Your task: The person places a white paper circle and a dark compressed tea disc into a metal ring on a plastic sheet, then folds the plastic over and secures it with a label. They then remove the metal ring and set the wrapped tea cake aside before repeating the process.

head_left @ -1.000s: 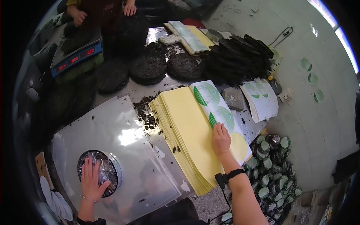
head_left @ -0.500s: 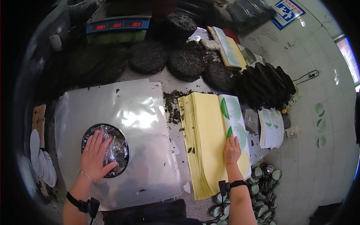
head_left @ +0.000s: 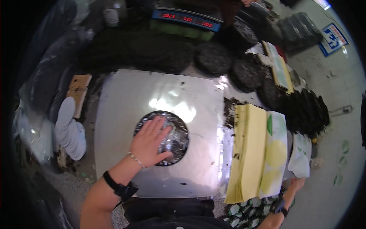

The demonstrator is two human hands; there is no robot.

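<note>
The person's left hand [head_left: 150,139] lies flat, fingers spread slightly apart, on the round, black-rimmed container topped with crinkled clear plastic film [head_left: 177,139], which sits on a large, glossy grey sheet [head_left: 194,84] toward the counter's near edge. The palm grasps nothing; its flat placement probably holds the springy film down, while the smooth sheet likely keeps the container off the bare counter. The right hand [head_left: 297,184] reaches past the counter's near right corner, at the lower edge of the white paper with green round prints [head_left: 301,152]; whether its fingers pinch that paper cannot be told. The thick stack of yellow paper [head_left: 254,149] stands along the right edge, apparently for easy reach, with a white label strip bearing round yellow and green shapes [head_left: 273,152] on its right side. At the far edge, the blue-fronted digital scale [head_left: 187,18] shows red figures: the first looks like 0.023, though smeared, and the other two read 0.00. Writing on the blue-and-white wall sign [head_left: 333,39] and the green prints is too blurred to read.
</note>
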